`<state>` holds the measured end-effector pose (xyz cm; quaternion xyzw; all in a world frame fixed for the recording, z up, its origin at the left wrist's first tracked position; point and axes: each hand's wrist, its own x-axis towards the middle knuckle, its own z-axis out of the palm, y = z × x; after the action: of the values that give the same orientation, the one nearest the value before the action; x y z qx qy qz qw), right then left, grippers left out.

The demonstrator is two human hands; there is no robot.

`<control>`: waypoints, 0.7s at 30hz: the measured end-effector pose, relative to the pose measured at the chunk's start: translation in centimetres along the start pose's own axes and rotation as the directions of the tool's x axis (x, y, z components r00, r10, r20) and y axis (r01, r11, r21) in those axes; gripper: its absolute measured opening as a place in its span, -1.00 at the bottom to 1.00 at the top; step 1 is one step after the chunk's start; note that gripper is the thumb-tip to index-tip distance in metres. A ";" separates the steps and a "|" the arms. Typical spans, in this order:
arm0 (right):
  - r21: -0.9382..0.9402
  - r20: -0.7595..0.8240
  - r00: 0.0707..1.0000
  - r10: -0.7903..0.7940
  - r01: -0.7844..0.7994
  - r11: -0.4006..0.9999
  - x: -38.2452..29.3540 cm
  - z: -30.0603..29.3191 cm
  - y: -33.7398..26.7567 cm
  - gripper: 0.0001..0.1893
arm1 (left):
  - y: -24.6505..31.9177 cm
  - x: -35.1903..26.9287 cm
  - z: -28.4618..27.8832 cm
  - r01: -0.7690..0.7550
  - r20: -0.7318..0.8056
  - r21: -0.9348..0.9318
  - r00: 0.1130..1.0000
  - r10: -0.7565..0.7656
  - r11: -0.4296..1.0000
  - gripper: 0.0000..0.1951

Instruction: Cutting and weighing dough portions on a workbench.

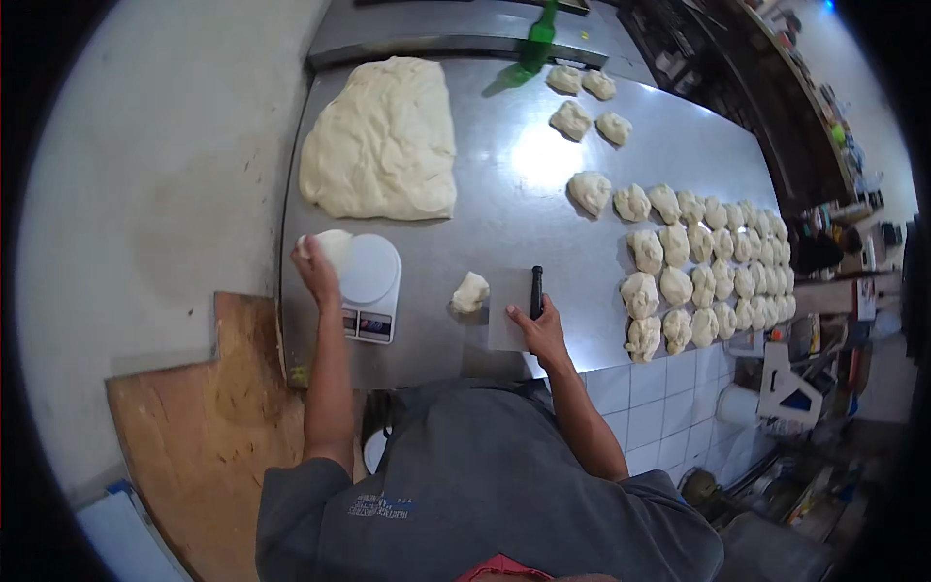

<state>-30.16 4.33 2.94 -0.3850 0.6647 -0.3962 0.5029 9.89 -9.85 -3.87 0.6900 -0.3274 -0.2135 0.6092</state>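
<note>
My left hand (pixel 316 269) grips a piece of dough (pixel 334 246) beside the round white platform of a digital kitchen scale (pixel 369 268). My right hand (pixel 540 327) holds a dough scraper by its black handle (pixel 537 291); the flat blade (pixel 507 309) lies over the steel table to the left of that hand. Between the scale and the scraper sits a small dough piece (pixel 471 292). A large slab of dough (pixel 382 142) rests on the table beyond the scale. Rows of dough pieces (pixel 675 286) cover the table's right part.
The stainless steel table (pixel 487 233) meets a wall (pixel 218 174) at the left. A green glass bottle (pixel 539 40) stands at the far edge, near several dough pieces (pixel 571 121). White tiles (pixel 640 400) and clutter lie beyond the near right edge.
</note>
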 end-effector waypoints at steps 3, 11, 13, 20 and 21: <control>-0.005 -0.107 0.991 0.083 -0.084 0.996 -0.2 -3.3 0.1 -0.56 | 4.7 -2.2 2.7 -0.005 0.073 -0.039 0.997 0.008 0.999 -0.56; 0.137 -0.335 0.931 0.144 -0.103 0.985 -1.3 -13.7 2.1 -0.45 | 18.4 -20.9 20.9 -0.419 0.613 -0.387 0.549 0.568 0.822 -0.60; 0.159 -0.404 0.905 0.136 -0.077 0.984 -1.9 -16.0 2.5 -0.49 | 20.7 -26.4 24.5 -0.280 0.701 -0.396 0.523 0.485 0.874 -0.57; 0.208 -0.449 0.872 0.194 -0.110 0.972 -2.6 -19.6 3.2 -0.52 | 6.4 -32.8 36.4 -0.809 0.851 -0.226 0.107 0.513 0.543 -0.35; 0.203 -0.454 0.871 0.190 -0.106 0.973 -2.8 -20.2 4.2 -0.52 | 7.7 -34.6 36.1 -0.859 0.919 -0.114 0.099 0.381 0.499 -0.30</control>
<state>-49.76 11.35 3.73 -0.1805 0.7577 -0.4937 0.3867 -40.62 -10.87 -5.96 0.3765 -0.8929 -0.1529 0.1937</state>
